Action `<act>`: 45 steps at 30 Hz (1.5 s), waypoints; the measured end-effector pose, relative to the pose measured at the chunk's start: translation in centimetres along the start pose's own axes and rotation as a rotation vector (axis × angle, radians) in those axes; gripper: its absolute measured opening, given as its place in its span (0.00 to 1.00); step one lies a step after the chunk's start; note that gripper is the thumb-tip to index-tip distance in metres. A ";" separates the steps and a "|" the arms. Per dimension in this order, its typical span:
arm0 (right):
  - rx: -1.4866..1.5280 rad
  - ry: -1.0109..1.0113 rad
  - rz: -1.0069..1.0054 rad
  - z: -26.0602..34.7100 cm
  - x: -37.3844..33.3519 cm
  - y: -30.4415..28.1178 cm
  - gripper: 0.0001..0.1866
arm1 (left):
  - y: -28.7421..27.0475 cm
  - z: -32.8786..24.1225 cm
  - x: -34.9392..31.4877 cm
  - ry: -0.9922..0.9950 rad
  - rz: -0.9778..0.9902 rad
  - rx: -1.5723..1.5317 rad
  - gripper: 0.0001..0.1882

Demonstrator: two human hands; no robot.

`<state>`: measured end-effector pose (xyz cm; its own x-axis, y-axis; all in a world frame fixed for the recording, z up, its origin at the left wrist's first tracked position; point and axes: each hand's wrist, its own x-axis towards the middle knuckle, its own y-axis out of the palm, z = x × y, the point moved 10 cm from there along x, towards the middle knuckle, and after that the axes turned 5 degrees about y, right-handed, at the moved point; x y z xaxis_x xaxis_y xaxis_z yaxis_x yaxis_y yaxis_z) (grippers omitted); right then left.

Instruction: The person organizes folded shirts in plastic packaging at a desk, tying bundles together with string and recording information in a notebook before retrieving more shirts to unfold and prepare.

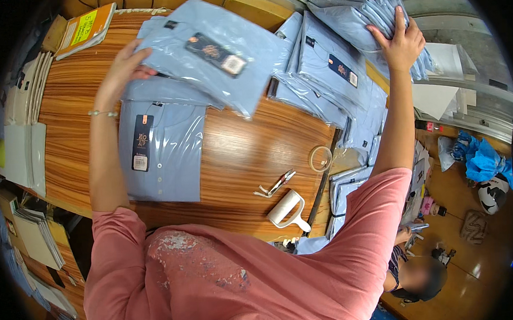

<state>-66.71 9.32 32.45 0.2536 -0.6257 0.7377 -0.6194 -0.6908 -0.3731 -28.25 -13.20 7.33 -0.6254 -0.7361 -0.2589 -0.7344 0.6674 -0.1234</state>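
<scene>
My left hand (124, 68) grips the edge of a folded light-blue shirt in a clear plastic bag (212, 53), held tilted above the wooden table (250, 154). Beneath it another bagged blue shirt (164, 147) with a dark hang tag lies flat on the table. My right hand (401, 42) rests palm-down with fingers spread on a pile of bagged blue shirts (353, 15) at the far right. More bagged shirts (327, 71) lean in a row between the two hands.
A white lint roller (287, 210), small snips (276, 185) and a clear tape ring (320, 158) lie near the table's right edge. White card stacks (24, 141) sit at the left, a yellow-orange booklet (87, 27) at the far left. Another person (419, 276) sits on the floor at lower right.
</scene>
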 end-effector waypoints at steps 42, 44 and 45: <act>0.141 0.144 0.135 -0.2 -0.7 -0.2 0.41 | 18.2 -4.4 -5.4 0.758 0.418 1.242 0.20; 0.144 0.132 0.129 0.0 -0.4 -0.8 0.41 | 16.2 -6.2 -4.3 0.800 0.320 1.011 0.16; 0.139 0.123 0.123 0.1 -0.5 -0.7 0.41 | 15.3 -7.7 -4.3 0.819 0.265 0.960 0.13</act>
<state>-66.34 10.05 32.25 0.0848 -0.6653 0.7418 -0.5298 -0.6606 -0.5319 -38.83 -0.69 13.88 -0.9516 -0.1958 0.2368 -0.2948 0.3650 -0.8831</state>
